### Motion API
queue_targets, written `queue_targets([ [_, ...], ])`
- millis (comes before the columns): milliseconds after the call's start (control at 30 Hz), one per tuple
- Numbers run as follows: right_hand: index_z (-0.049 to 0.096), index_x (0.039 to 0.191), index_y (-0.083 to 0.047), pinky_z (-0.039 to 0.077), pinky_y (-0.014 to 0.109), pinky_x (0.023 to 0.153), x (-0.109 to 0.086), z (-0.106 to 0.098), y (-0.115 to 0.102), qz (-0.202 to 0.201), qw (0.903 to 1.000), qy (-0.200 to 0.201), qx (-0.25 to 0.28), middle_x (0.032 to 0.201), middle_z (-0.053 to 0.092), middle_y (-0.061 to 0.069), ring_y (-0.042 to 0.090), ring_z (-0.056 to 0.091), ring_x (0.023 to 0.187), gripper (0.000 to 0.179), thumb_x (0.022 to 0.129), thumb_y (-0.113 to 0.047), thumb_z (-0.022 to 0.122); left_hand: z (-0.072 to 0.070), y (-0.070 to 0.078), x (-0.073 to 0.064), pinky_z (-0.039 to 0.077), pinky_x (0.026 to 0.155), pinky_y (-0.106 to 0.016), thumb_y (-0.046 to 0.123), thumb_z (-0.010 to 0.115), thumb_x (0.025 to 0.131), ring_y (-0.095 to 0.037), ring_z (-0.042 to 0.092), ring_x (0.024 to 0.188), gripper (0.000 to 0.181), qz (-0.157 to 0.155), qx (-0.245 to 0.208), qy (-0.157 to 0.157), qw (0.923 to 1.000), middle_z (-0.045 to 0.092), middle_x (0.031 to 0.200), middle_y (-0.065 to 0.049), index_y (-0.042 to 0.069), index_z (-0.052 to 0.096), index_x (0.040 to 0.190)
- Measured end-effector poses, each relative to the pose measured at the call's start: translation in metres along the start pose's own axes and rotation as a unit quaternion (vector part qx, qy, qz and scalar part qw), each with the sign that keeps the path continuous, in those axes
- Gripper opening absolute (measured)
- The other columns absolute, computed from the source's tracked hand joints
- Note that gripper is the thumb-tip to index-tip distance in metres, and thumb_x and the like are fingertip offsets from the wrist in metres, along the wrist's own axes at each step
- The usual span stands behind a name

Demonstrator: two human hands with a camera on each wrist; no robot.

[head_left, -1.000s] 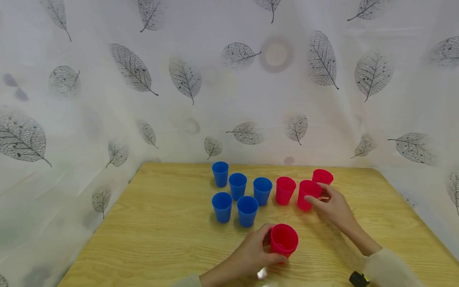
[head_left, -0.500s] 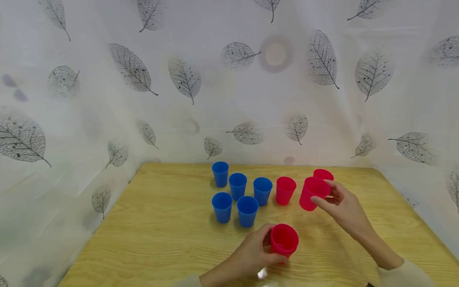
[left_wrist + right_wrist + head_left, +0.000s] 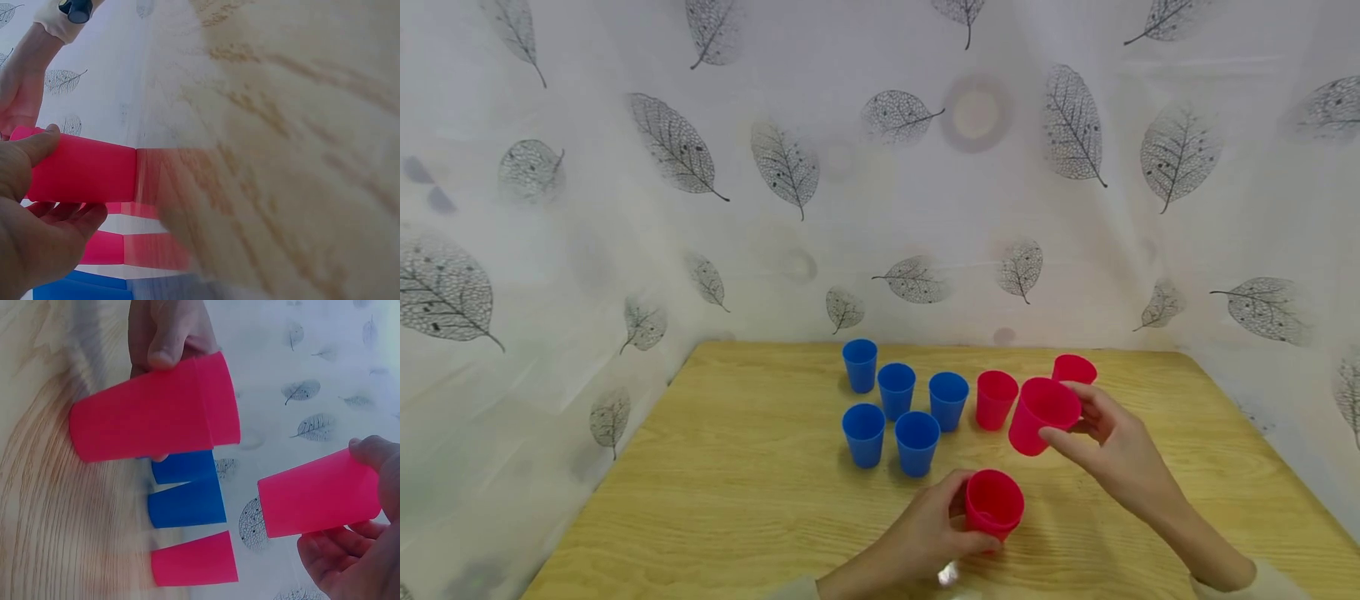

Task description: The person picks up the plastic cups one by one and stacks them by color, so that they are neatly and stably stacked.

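Note:
Near the front of the table my left hand (image 3: 925, 523) grips a red cup stack (image 3: 996, 502), thumb on the near side and fingers behind. In the right wrist view a second rim shows on this stack (image 3: 144, 412), so one cup sits inside another. My right hand (image 3: 1118, 450) holds a single red cup (image 3: 1037, 423) by its side, off the table and tilted, mouth up. That cup (image 3: 319, 497) hangs behind and to the right of the stack, apart from it. Another red cup (image 3: 996, 402) stands just left of it; one more red cup (image 3: 1073, 368) is partly hidden behind it.
Several blue cups (image 3: 916, 443) stand upright in two loose rows left of the red ones. The wooden table (image 3: 722, 467) ends at a pale leaf-printed curtain (image 3: 865, 192) at the back and sides.
My right hand has lifted its red cup off the table, first up and right, then forward toward me and left, tilting it. The left hand and its stack have stayed in place.

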State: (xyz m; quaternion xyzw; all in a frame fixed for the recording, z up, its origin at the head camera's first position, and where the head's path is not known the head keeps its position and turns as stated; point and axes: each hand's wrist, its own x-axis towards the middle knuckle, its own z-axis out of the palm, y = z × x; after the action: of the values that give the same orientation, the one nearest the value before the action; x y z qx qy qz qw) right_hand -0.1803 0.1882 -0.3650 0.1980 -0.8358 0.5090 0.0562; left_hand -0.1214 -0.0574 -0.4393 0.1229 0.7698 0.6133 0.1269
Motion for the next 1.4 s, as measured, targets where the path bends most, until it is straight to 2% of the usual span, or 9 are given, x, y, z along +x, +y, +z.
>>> queue_targets([
  [167,0.054,0.14,-0.004,0.062,0.026,0.075,-0.005,0.003,-0.008,-0.021,0.9998,-0.005,0.004,0.119,0.067,0.012,0.012,0.068,0.097,0.053,0.094,-0.013,0.078,0.0,-0.001,0.001,0.055,0.096,-0.023,0.011,0.087,0.084,-0.003,0.061,0.115,0.058,-0.007,0.0,0.0,1.0,0.063,0.123,0.016,0.021,0.058,0.133],
  [567,0.056,0.138,-0.008,0.06,0.024,0.082,-0.015,0.011,-0.021,-0.053,0.9984,-0.021,0.007,0.12,0.066,0.005,0.014,0.067,0.101,0.052,0.092,-0.008,0.079,-0.001,-0.001,0.002,0.055,0.097,-0.024,0.007,0.087,0.084,-0.002,0.062,0.115,0.06,0.01,0.003,-0.004,0.9999,0.064,0.125,0.015,0.019,0.057,0.134],
  [1000,0.056,0.141,-0.007,0.059,0.024,0.084,-0.023,0.018,-0.024,-0.047,0.9976,-0.048,0.015,0.12,0.069,0.003,0.016,0.067,0.102,0.056,0.091,-0.01,0.081,0.0,-0.001,0.002,0.054,0.099,-0.024,0.008,0.086,0.085,-0.002,0.062,0.116,0.06,0.009,-0.004,-0.007,0.9999,0.064,0.125,0.014,0.02,0.057,0.136],
  [1233,0.056,0.141,-0.009,0.059,0.026,0.086,-0.025,0.021,-0.024,-0.016,0.9972,-0.066,0.03,0.122,0.069,0.002,0.017,0.066,0.103,0.057,0.091,-0.016,0.081,0.001,-0.003,0.002,0.05,0.101,-0.021,0.012,0.087,0.085,-0.002,0.062,0.118,0.06,0.02,0.003,-0.006,0.9998,0.065,0.126,0.012,0.018,0.057,0.136],
  [1400,0.058,0.14,-0.009,0.058,0.026,0.086,-0.026,0.024,-0.022,-0.027,0.9967,-0.068,0.035,0.119,0.07,0.0,0.018,0.066,0.102,0.055,0.091,-0.014,0.082,0.0,-0.004,0.002,0.051,0.103,-0.025,0.013,0.087,0.085,-0.004,0.062,0.119,0.059,0.017,0.0,-0.007,0.9998,0.064,0.126,0.013,0.021,0.058,0.136],
])
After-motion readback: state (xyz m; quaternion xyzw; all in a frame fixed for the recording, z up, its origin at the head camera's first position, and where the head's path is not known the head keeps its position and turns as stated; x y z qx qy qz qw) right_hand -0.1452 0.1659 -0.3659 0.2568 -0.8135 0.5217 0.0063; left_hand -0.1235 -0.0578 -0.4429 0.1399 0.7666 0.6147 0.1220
